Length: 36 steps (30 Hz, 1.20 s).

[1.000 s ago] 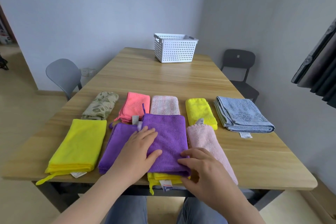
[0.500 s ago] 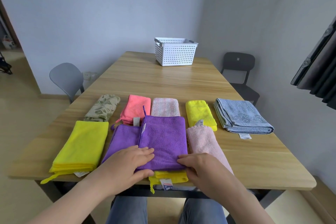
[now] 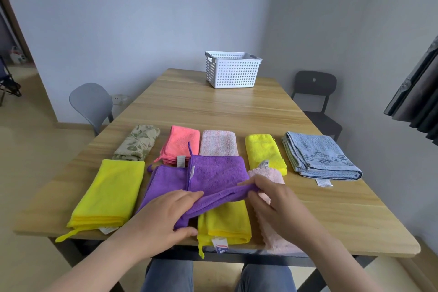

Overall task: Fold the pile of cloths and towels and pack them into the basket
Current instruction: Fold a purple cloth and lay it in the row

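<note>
A grey chair (image 3: pixel 90 104) and black chair (image 3: pixel 314 83) flank the wooden table (image 3: pixel 213 111).

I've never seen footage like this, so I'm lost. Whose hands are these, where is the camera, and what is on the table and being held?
No machine: a person wears a wide-angle camera on the head, looking down at their own hands. The left hand and right hand grip a purple cloth, its near edge raised above a folded yellow cloth. More folded cloths and a blue towel lie on the wooden table. A white basket stands at the far end.
</note>
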Each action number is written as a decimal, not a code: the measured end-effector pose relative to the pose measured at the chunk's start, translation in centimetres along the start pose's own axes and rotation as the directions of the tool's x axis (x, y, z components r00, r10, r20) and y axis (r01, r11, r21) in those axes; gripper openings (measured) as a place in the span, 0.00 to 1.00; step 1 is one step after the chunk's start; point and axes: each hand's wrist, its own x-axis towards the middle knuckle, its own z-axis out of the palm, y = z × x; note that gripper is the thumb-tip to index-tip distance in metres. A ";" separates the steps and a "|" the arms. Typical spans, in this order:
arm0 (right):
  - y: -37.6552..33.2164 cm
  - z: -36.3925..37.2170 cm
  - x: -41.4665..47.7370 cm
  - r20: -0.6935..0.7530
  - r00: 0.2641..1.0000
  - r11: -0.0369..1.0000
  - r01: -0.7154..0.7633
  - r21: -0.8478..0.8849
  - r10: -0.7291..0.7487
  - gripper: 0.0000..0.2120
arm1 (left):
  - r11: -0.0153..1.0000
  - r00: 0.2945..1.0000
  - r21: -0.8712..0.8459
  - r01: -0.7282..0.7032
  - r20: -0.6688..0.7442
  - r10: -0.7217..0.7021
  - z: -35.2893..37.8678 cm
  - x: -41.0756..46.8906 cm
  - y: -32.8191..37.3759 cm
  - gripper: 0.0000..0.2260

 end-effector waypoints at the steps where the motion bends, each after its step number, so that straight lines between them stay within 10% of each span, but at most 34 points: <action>1: 0.1 0.1 0.2 -0.007 1.000 0.999 -0.008 0.039 0.008 0.06 | 1.000 1.000 -0.023 0.004 -0.021 -0.004 -0.1 0.0 -0.1 0.34; 10: 1.7 0.0 1.2 0.051 0.996 0.994 0.075 0.073 -0.079 0.11 | 0.976 0.944 -0.041 -0.215 -0.266 0.197 -1.0 1.0 -1.9 0.10; 20: 3.2 0.8 1.1 0.297 0.932 0.941 0.273 -0.200 -0.207 0.33 | 0.950 0.949 0.066 -0.305 -0.060 0.308 0.8 2.0 -4.5 0.26; 26: 1.9 -0.8 2.0 0.040 0.972 0.965 0.234 -0.118 -0.231 0.11 | 0.947 0.922 -0.065 -0.313 -0.261 0.287 -0.6 2.7 -3.9 0.20; 32: -2.5 -5.7 4.8 -0.375 0.915 0.904 0.281 0.321 -0.151 0.10 | 0.821 0.803 -0.451 -0.349 -0.596 0.013 -8.8 4.6 2.0 0.05; 36: -3.5 -6.1 6.5 -0.437 0.899 0.871 0.211 0.443 0.004 0.12 | 0.665 0.850 -0.710 -0.231 -0.480 -0.217 -9.8 6.0 3.2 0.11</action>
